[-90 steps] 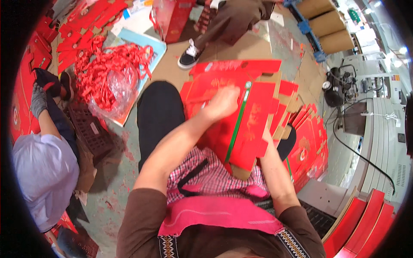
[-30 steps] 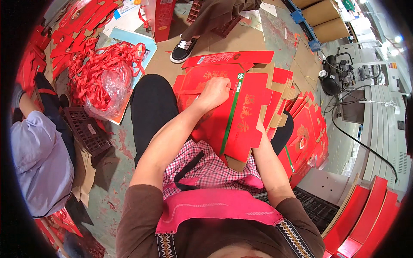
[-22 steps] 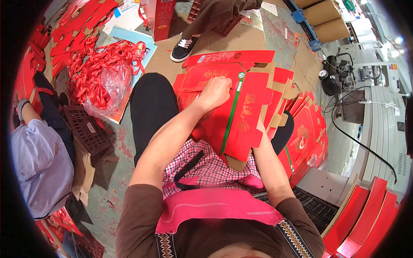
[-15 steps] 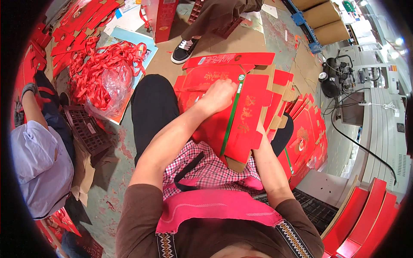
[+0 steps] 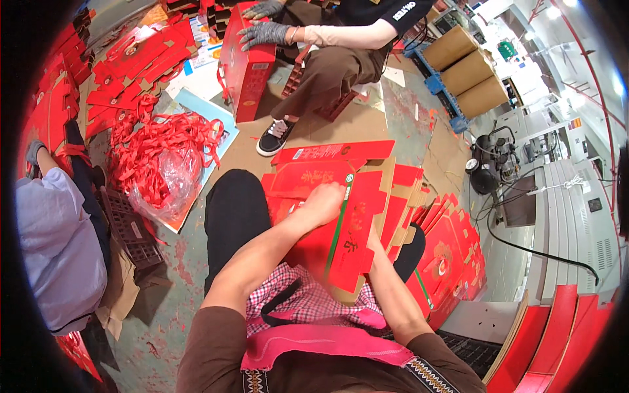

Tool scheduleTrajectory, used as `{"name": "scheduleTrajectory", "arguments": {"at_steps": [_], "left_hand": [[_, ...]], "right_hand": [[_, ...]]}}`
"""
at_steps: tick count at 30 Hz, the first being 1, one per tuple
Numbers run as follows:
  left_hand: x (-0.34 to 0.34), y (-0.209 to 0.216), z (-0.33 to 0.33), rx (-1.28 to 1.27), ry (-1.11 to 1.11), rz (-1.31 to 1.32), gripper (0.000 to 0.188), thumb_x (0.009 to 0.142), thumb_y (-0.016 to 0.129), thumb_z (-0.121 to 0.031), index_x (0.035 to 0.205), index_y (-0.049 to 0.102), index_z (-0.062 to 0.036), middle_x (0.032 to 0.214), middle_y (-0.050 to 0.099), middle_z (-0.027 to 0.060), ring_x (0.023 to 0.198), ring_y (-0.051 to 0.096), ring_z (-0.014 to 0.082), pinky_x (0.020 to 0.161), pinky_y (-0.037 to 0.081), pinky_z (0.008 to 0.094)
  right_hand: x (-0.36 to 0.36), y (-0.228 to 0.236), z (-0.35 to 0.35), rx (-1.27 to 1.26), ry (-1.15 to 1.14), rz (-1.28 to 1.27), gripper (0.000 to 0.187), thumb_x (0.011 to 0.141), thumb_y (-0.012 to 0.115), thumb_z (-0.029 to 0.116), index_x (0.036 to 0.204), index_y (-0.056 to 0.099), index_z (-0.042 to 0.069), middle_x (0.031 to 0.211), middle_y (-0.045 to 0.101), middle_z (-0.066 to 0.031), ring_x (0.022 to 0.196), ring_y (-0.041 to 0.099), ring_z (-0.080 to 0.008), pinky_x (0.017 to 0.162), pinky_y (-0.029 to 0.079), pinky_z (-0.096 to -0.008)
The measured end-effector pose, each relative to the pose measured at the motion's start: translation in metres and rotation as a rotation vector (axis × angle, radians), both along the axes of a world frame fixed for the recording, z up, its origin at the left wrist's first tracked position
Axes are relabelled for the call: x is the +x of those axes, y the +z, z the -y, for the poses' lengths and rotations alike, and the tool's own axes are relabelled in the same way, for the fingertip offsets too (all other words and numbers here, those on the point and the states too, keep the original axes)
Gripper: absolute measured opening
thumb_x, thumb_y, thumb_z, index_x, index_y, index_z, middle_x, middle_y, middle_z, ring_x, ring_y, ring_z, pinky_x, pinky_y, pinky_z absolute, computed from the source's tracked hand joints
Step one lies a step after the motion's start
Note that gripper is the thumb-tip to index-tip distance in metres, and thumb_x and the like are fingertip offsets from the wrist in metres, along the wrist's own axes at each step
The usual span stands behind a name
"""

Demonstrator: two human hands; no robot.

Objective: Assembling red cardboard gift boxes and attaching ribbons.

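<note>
A partly folded red carton (image 5: 304, 180) with bare brown cardboard edges lies across my lap. A green strip (image 5: 339, 226) runs along the fold beside its right-hand panel (image 5: 359, 229), which stands tilted up. My left hand (image 5: 325, 204) rests on the carton with its fingers curled closed, close to the upper end of the green strip. What those fingers grip, if anything, is hidden beneath them. My right hand (image 5: 375, 237) reaches up behind the tilted panel, which covers its fingers. Further brown-edged flaps (image 5: 398, 216) stick out just beyond it.
More flat red cartons (image 5: 442, 262) lean at my right. Red ribbons (image 5: 160, 147) in clear plastic lie ahead left, near a brown crate (image 5: 128, 229). A co-worker's gloved hands (image 5: 265, 33) touch an upright red box (image 5: 246, 78). Another person (image 5: 59, 242) is at far left.
The view has tilted upward, so the scene sits lower. The co-worker's gloved hands on the upright red box are now visible. My hands stay at the carton in nearly the same pose.
</note>
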State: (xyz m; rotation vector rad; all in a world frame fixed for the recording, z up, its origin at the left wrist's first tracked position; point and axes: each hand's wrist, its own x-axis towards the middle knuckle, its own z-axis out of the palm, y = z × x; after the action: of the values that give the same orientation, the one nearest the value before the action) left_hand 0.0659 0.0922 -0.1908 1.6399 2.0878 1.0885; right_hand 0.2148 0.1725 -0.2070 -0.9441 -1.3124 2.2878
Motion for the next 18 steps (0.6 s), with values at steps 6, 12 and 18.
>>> {"name": "scheduleTrajectory", "arguments": {"at_steps": [6,12,18], "left_hand": [[-0.015,0.023,0.011,-0.194,0.144,0.160,0.016,0.079,0.053,-0.013,0.081,0.055,0.0025,0.073,0.059,0.0240,0.076,0.058,0.0395,0.070,0.047,0.0468],[-0.012,0.009,0.009,-0.177,0.039,-0.021,0.015,0.078,0.049,-0.010,0.081,0.055,0.0035,0.075,0.059,0.0239,0.077,0.060,0.0375,0.069,0.048,0.0454],[-0.010,0.010,0.007,-0.137,-0.045,-0.183,0.015,0.076,0.048,-0.009,0.086,0.054,0.0021,0.079,0.060,0.0196,0.076,0.060,0.0339,0.069,0.048,0.0438]], "right_hand": [[-0.006,0.003,0.000,0.020,0.019,-0.044,0.023,0.091,0.044,0.020,0.107,0.053,0.006,0.092,0.059,-0.0039,0.080,0.059,-0.0152,0.066,0.051,-0.0282],[-0.003,0.007,0.001,0.020,0.028,-0.060,0.024,0.091,0.044,0.020,0.107,0.053,0.005,0.093,0.059,-0.0044,0.080,0.059,-0.0156,0.067,0.051,-0.0285],[-0.008,0.017,-0.008,0.024,0.027,-0.068,0.024,0.091,0.044,0.020,0.108,0.052,0.005,0.093,0.059,-0.0048,0.080,0.059,-0.0161,0.067,0.051,-0.0289]]}}
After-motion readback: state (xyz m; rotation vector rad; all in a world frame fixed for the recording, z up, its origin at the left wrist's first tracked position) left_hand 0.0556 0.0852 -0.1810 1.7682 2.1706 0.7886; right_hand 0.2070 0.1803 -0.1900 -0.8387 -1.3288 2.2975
